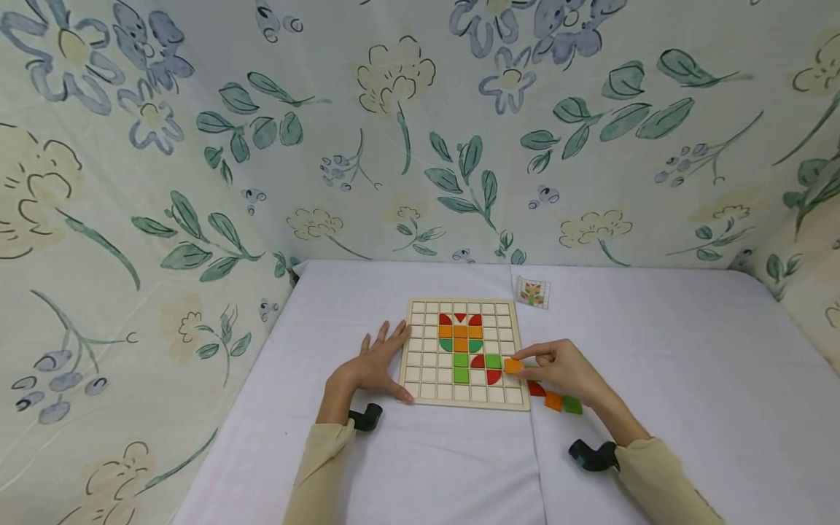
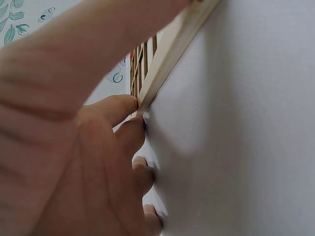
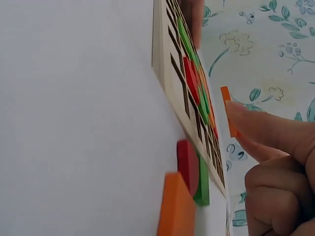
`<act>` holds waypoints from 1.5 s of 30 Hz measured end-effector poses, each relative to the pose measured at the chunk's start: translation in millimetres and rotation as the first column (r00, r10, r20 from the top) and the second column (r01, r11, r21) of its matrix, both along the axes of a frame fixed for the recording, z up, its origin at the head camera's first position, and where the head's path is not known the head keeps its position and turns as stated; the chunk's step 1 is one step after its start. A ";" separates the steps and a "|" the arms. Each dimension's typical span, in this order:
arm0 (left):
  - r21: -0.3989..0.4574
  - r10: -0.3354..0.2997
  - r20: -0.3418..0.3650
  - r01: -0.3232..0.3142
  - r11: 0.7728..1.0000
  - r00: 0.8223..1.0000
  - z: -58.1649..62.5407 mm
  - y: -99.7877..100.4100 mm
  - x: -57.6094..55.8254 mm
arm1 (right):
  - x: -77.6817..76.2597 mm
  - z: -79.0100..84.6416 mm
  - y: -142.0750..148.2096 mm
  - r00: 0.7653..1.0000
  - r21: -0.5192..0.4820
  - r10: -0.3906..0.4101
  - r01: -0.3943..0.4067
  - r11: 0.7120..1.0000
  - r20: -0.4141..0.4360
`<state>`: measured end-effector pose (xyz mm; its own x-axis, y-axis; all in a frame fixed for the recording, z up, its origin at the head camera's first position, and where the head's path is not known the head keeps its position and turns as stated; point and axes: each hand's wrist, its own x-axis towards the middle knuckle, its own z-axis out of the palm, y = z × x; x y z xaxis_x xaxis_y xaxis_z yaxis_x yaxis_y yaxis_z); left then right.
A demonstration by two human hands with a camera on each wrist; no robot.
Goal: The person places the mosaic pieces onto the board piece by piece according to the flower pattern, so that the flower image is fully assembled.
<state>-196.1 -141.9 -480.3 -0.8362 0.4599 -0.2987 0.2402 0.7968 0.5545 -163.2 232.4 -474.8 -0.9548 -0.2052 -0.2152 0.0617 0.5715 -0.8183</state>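
A wooden grid board (image 1: 429, 394) lies on the table with red, orange and green tiles set in several of its cells. My left hand (image 1: 372, 368) rests spread at the board's left side, fingertips at the frame; the left wrist view shows the fingers (image 2: 123, 109) at its edge. Between thumb and fingertips my right hand (image 1: 564, 370) pinches an orange square tile (image 1: 512, 366) over the board's right part. In the right wrist view that orange tile is seen edge-on, raised above the board. A green square (image 1: 493, 361) and a red quarter-round tile (image 1: 494, 377) sit in cells just left of it.
Right of the board lie loose tiles: a red one (image 1: 537, 389), an orange one (image 1: 554, 401) and a green one (image 1: 573, 405). Behind the board's far right corner is a small pattern card (image 1: 533, 292). A white cloth (image 1: 689, 364) covers the table; a flowered curtain hangs behind.
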 end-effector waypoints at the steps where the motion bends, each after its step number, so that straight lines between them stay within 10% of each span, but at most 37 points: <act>1: 0.002 0.001 0.001 -0.001 1.000 1.000 -0.2 0.0 0.0 | -0.1 -0.4 -5.2 1.000 -0.008 0.007 -0.007 1.000 0.001; 15: -0.001 0.008 -0.002 -0.008 1.000 1.000 -1.2 0.9 -0.3 | -0.4 -11.0 -54.0 1.000 -0.031 0.018 -0.017 0.999 0.021; 45: -0.006 -0.012 -0.002 0.012 1.000 1.000 0.4 -0.8 -0.9 | 2.1 -11.6 -58.2 1.000 -0.030 0.010 -0.010 1.000 -0.008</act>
